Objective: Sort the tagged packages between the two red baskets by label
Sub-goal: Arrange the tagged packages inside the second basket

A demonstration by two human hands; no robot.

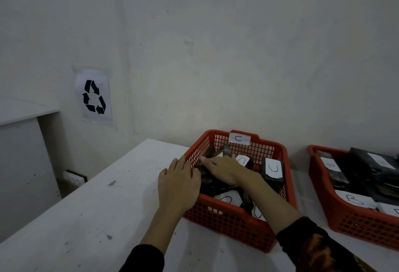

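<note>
In the head view, the left hand lay flat with straight fingers on the left rim of the left red basket, holding nothing. The right hand reached inside this basket with its fingers curled on a dark package near the far left corner of the basket; how firm the grip was, I could not tell exactly. Both sleeves were black.

The basket was of red plastic with a square grid of holes in the walls, and it stood near the back edge of the white table, whose surface was scratched and spotted. A white paper tag with "C" was on its far rim. The packages in it were dark, glossy and flat, each with a white label; one upright package at the right wall showed "C".

The second red basket stood just beside it toward the right edge of the table, and the picture border cut it off. Its packages carried labels "B" and "E"; other labels were cut off.

On the wall hung a recycling sign in a clear sleeve.
</note>
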